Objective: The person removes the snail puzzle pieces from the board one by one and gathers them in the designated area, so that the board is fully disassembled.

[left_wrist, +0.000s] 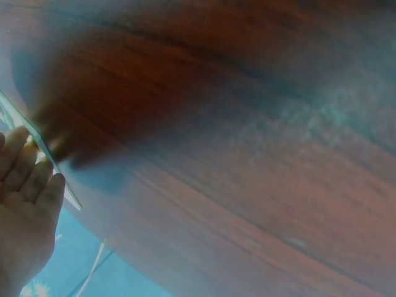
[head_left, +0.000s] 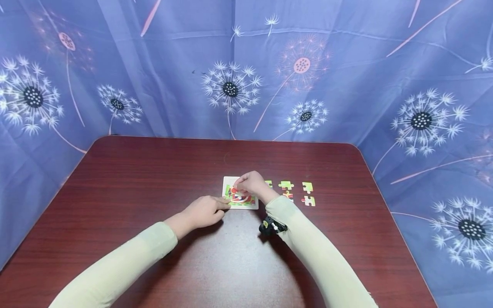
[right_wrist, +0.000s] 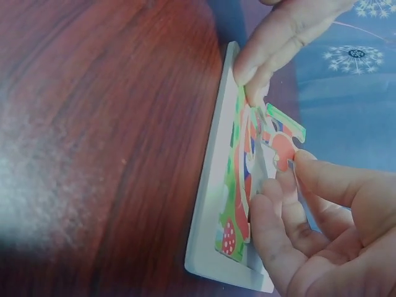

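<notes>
A white-framed puzzle board (head_left: 250,207) lies on the table, its lower rows filled with a red, white and green picture. My right hand (head_left: 252,185) is over the board's upper right, thumb and fingertips pinching a jigsaw piece (right_wrist: 283,150) with a red patch and a green edge. That piece is tilted up from the board in the right wrist view. My left hand (head_left: 204,211) reaches in from the left, its extended fingertips pressing on the board's lower left corner. Straight fingers of the left hand (left_wrist: 28,216) also show in the left wrist view.
Right of the board lie several loose jigsaw pieces, among them a green one (head_left: 286,185), a corner piece (head_left: 307,187) and a red-green one (head_left: 309,201). My right forearm partly covers others. A black wrist camera (head_left: 269,226) hangs under that wrist. Blue dandelion-print cloth (head_left: 231,51) surrounds the table.
</notes>
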Demonstrator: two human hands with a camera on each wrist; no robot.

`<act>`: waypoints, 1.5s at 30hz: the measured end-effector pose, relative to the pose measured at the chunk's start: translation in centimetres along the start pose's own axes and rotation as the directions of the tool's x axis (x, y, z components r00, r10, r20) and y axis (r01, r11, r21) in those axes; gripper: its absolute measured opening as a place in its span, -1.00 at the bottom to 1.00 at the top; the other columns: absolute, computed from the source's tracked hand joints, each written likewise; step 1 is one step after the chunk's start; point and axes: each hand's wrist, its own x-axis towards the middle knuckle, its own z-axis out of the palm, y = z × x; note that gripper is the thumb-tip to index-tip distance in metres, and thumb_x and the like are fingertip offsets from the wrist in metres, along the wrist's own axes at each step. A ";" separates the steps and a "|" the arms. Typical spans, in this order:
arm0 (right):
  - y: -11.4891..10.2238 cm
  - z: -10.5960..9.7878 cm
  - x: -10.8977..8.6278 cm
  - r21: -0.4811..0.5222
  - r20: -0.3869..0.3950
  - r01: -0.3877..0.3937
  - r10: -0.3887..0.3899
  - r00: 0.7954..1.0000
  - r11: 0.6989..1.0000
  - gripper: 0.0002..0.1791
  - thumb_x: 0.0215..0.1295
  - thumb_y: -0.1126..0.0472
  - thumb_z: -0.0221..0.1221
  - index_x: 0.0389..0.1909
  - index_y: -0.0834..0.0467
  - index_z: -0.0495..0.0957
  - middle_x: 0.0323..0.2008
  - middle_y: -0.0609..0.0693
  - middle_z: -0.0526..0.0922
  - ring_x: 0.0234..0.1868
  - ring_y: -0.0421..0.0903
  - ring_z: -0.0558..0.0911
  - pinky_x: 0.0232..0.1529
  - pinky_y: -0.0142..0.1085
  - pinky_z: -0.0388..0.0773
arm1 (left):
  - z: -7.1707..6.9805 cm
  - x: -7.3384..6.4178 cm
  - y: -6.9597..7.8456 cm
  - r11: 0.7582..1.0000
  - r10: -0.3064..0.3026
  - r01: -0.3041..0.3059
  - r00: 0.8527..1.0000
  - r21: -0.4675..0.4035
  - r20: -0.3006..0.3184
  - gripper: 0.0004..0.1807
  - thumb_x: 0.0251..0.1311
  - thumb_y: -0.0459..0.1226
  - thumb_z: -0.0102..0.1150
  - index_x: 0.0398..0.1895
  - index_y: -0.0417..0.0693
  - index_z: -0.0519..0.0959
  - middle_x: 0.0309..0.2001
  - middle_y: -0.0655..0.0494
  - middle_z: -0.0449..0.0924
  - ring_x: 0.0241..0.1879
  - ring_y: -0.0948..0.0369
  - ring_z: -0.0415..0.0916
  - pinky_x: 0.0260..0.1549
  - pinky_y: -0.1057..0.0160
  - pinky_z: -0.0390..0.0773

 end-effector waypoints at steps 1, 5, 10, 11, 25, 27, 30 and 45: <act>-0.1 -0.1 -0.1 0.006 0.003 -0.002 0.002 1.000 1.000 -0.80 0.33 0.43 0.16 -0.13 0.42 0.69 -0.56 -0.10 0.56 -0.54 -0.26 0.49 -0.44 -0.47 0.57 | 0.0 0.0 0.0 1.000 -0.002 0.002 1.000 0.000 0.001 -0.56 0.26 -0.31 -0.02 0.10 -0.13 0.72 0.19 -0.02 0.71 0.24 0.02 0.66 0.24 0.01 0.60; -0.3 -0.6 -0.3 -0.018 0.016 0.011 -0.010 1.000 1.000 -0.80 0.33 0.37 0.21 -0.13 0.40 0.71 -0.58 -0.11 0.57 -0.54 -0.26 0.49 -0.41 -0.45 0.60 | 0.0 0.0 0.0 1.000 -0.017 0.017 1.000 -0.006 0.008 -0.56 0.26 -0.30 -0.02 0.11 -0.14 0.72 0.20 0.00 0.70 0.24 0.03 0.65 0.24 0.01 0.61; -0.7 -2.1 -0.5 -0.122 0.051 0.055 -0.049 0.998 0.991 -0.81 0.31 0.32 0.27 -0.16 0.35 0.75 -0.50 -0.07 0.72 -0.50 -0.28 0.58 -0.32 -0.41 0.68 | 0.1 0.1 0.1 1.000 -0.017 0.017 1.000 0.002 0.004 -0.56 0.26 -0.31 -0.03 0.10 -0.13 0.73 0.20 0.02 0.71 0.24 0.05 0.66 0.23 0.02 0.61; -0.8 -2.5 -0.6 -0.132 0.064 0.064 -0.056 0.996 0.989 -0.81 0.31 0.32 0.27 -0.16 0.36 0.75 -0.46 -0.05 0.74 -0.47 -0.27 0.60 -0.28 -0.39 0.70 | 0.1 0.1 0.1 1.000 -0.020 0.020 1.000 0.003 0.002 -0.56 0.26 -0.31 -0.03 0.10 -0.13 0.73 0.20 0.02 0.71 0.24 0.05 0.65 0.23 0.02 0.61; -0.1 -7.5 -1.9 -0.251 0.204 0.150 -0.100 0.974 0.956 -0.87 0.30 0.35 0.28 -0.22 0.35 0.69 -0.47 -0.06 0.73 -0.39 -0.15 0.67 -0.23 -0.27 0.71 | 0.2 -0.7 0.5 0.998 -0.042 0.043 0.999 0.043 -0.015 -0.56 0.28 -0.29 0.01 0.15 -0.11 0.70 0.27 0.03 0.66 0.32 0.06 0.59 0.26 0.00 0.59; -0.1 -8.0 -2.1 -0.261 0.219 0.149 -0.092 0.971 0.954 -0.87 0.29 0.37 0.28 -0.23 0.37 0.68 -0.48 -0.05 0.72 -0.40 -0.18 0.65 -0.18 -0.27 0.74 | 0.2 -0.7 0.5 0.998 -0.039 0.040 0.999 0.042 -0.019 -0.56 0.28 -0.29 0.01 0.16 -0.12 0.69 0.28 0.02 0.65 0.33 0.06 0.58 0.27 0.00 0.59; -0.1 -8.7 -2.5 -0.318 0.226 0.145 -0.074 0.971 0.937 -0.88 0.30 0.37 0.27 -0.22 0.37 0.69 -0.49 -0.07 0.71 -0.41 -0.24 0.64 -0.13 -0.27 0.76 | 0.3 -0.7 0.5 0.998 -0.032 0.033 0.999 0.044 -0.022 -0.56 0.28 -0.29 0.02 0.16 -0.13 0.69 0.28 0.01 0.65 0.32 0.05 0.58 0.26 0.00 0.59; 2.2 -10.1 -2.2 -0.355 0.206 0.094 -0.020 0.978 0.930 -0.92 0.27 0.44 0.26 -0.28 0.38 0.68 -0.53 -0.10 0.70 -0.49 -0.26 0.58 -0.26 -0.34 0.72 | 0.3 -0.5 0.4 0.998 -0.029 0.031 0.999 0.061 -0.021 -0.58 0.28 -0.30 0.02 0.14 -0.12 0.70 0.26 0.00 0.67 0.30 0.04 0.60 0.25 0.01 0.60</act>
